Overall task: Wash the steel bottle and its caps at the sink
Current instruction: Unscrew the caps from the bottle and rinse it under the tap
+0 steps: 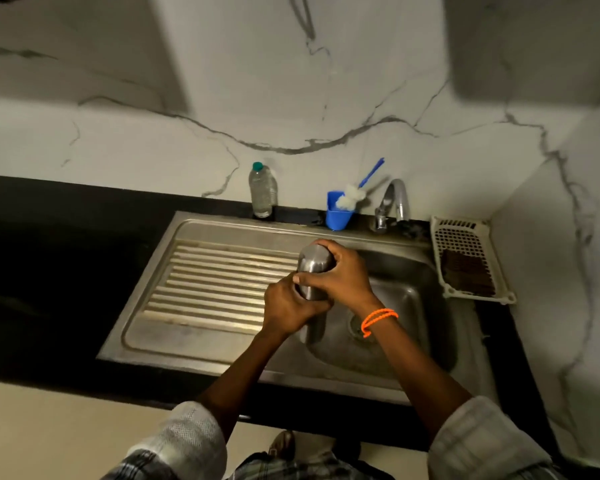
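Steel bottle [313,271] is sitting upright at the centre of the frame, held over the edge where the ribbed drainboard [219,282] meets the basin of the sink [416,299], and I am seeing both hands wrapped round it. My left hand [290,304] is gripping the body of the bottle low down, fingers curled about the metal from the left side, while part of the bottle's lower end is showing beneath that hand. My right hand [340,271] is closing over the upper part, thumb lying across the front and fingers curling round the rounded top from the right; whether a cap is sitting under that palm I cannot tell. An orange band [378,318] is circling the right wrist, and checked sleeves are showing at the bottom of the frame. Behind the sink, toward the upper middle, a clear plastic bottle with a green cap [263,192] is standing upright on the dark counter [49,271] against the marble wall. Just right of it a blue cup [338,214] is holding a bottle brush with a blue handle [355,192] that is leaning to the right. The tap [394,202] is curving over the basin's back edge, with no water visibly running. At the right of the frame a white plastic basket [465,233] is resting beside the sink, with something dark lying in it.
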